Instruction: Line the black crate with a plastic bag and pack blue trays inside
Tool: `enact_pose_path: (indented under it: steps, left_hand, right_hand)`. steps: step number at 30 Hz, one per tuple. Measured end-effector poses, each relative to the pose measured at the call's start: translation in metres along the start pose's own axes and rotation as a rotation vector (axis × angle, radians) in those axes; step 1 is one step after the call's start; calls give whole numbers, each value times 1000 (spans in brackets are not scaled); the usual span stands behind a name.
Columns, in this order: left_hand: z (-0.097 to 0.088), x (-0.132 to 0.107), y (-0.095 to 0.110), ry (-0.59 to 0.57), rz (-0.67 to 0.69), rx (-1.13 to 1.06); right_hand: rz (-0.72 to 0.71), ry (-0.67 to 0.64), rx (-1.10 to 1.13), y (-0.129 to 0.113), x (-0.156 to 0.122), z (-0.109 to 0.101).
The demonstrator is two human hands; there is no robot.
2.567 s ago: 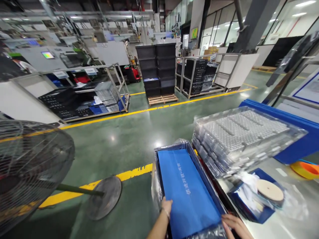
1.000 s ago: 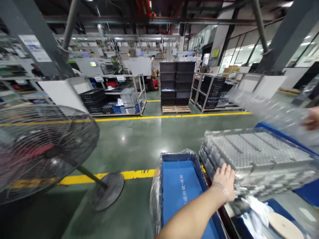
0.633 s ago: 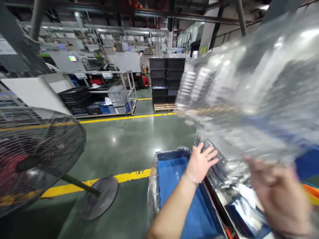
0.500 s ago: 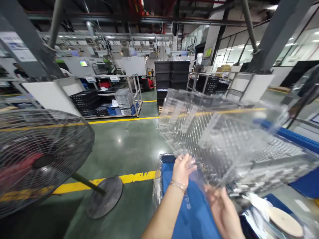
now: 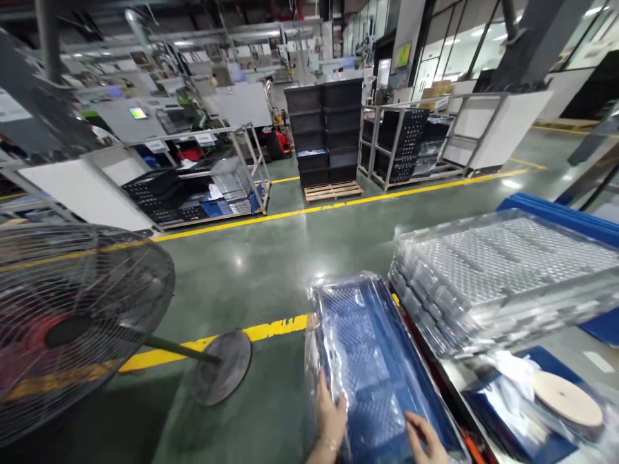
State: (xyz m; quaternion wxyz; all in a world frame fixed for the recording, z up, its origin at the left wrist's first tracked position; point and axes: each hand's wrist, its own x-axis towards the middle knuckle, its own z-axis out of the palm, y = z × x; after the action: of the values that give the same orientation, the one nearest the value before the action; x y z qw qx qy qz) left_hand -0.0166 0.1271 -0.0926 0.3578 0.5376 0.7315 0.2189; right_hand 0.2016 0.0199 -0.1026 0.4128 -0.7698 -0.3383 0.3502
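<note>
clear tray: a see-through blister tray [image 5: 360, 351] lying flat inside the blue bin [image 5: 438, 412], which has a plastic liner bunched around its rim (tray is so transparent you mostly see the blue through its dimple pattern)

long axis: runs away from the person, near end right at the hands, far end toward the yellow floor line [image 5: 275, 327]. So it's lengthwise straight ahead, not crosswise

left hand: left hand [image 5: 330, 412] sits on the tray's near left edge, fingers curled over it, looks like it's gripping the rim. Can't say how firmly, since the wrist cuts off at the frame bottom

right hand: right hand [image 5: 425, 441] is at the near right corner, fingers laid fairly flat on the tray top, more pressing than pinching, nothing clasped that I can make out

which is nearer: both are on the same short end, one each side, roughly level. Neither hand is anywhere near the far end

tray stack: the pile of identical clear trays [image 5: 498, 277] sits on the table [image 5: 561, 367] just right of the bin, up higher than the tray in the bin (well apart from both hands)

other stuff: a flat tan disc [image 5: 567, 399] on the table to the right, and a big floor fan [image 5: 72, 322] off to the left, both clear of the bin
</note>
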Motion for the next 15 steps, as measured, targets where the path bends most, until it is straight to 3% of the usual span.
enact_pose_path:
  steps: [3,6,11,13,15]
  left_hand:
    - [18,4,18,-155,-45,306]
    - [3,27,36,-227,-66,363]
    - [-28,58,47,-99,21,364]
    - [-23,55,50,-59,105,322]
    - [-4,44,53,-82,169,313]
  right_hand:
    - [-64,-30,-112,20,22,8]
    - [-115,-66,-251,34,46,12]
    - [-133,-86,-527,48,96,25]
    - [-97,-117,-632,57,115,35]
    - [-33,-164,-725,69,132,44]
